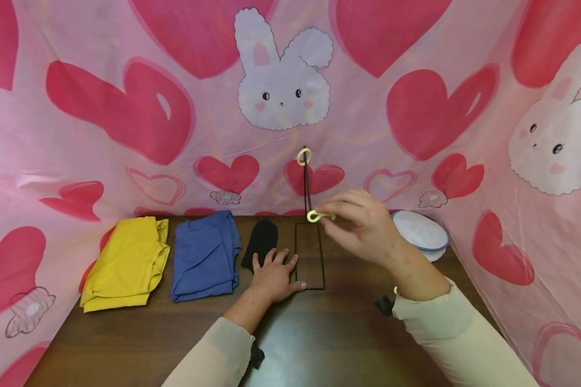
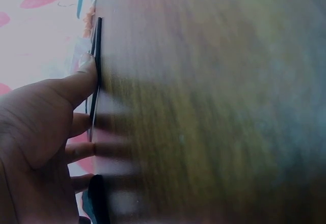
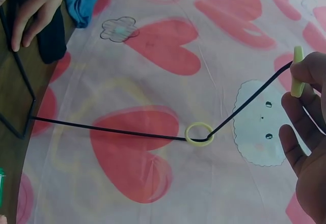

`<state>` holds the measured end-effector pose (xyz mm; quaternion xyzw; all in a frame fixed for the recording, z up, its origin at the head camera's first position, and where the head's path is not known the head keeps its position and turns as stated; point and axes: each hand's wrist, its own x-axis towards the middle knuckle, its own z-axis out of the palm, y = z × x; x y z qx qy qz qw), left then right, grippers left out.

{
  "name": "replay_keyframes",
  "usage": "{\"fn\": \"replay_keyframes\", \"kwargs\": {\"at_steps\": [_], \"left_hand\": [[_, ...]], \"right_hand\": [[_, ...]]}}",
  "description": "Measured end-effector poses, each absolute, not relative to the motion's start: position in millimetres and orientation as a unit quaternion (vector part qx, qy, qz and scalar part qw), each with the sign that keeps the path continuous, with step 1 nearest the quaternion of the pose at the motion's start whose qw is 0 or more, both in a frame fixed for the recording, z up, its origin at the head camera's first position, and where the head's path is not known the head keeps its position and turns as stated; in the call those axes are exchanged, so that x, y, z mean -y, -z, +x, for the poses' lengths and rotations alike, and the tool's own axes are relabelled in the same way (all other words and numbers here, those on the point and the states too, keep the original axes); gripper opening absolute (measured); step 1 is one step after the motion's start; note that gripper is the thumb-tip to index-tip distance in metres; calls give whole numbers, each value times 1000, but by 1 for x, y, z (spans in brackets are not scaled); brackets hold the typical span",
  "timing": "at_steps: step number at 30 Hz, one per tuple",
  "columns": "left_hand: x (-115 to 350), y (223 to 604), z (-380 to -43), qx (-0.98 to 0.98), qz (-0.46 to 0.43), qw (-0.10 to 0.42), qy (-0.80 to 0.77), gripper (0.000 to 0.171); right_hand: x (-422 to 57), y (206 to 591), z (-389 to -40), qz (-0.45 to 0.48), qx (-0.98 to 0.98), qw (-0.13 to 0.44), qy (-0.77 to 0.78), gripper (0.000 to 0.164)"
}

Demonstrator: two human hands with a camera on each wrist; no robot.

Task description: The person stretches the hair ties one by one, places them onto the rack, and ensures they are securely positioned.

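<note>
A black wire stand (image 1: 321, 258) has a rectangular base on the table and a tall upright with a bent arm. In the head view, my left hand (image 1: 274, 277) rests over the base's left side, fingers spread and thumb at the front bar. The fingers reach the lower end of a black sock-like item (image 1: 263, 240). Thumb and fingers of my right hand (image 1: 360, 223) pinch a pale yellow ring (image 3: 296, 89) at the tip of the arm, and the wire's end meets it. Another yellow ring (image 3: 200, 144) hangs at the bend in the wire.
Folded yellow cloth (image 1: 126, 263) and folded blue cloth (image 1: 205, 258) lie on the left of the brown wooden table (image 1: 348, 338). A round white item with a blue rim (image 1: 421, 231) is at the back right. A pink heart-and-bunny sheet (image 1: 358, 145) walls the back and sides.
</note>
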<state>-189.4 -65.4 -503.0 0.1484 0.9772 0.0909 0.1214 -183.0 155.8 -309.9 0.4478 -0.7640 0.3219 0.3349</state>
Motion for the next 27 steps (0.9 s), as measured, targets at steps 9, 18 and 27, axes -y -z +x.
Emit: {"fn": "replay_keyframes", "kwargs": {"at_steps": [9,18,27], "left_hand": [[66,504,-191,-977,153,120,-89,84],[66,504,-191,-977,149,124,-86,85],[65,503,-191,-978,147,122,-87,85]], "right_hand": [[-155,309,-189,442,772,331,-315,23],[-156,315,-200,437,777,333,-307,20],[-154,317,-212,422,790,333,-295,21]]}}
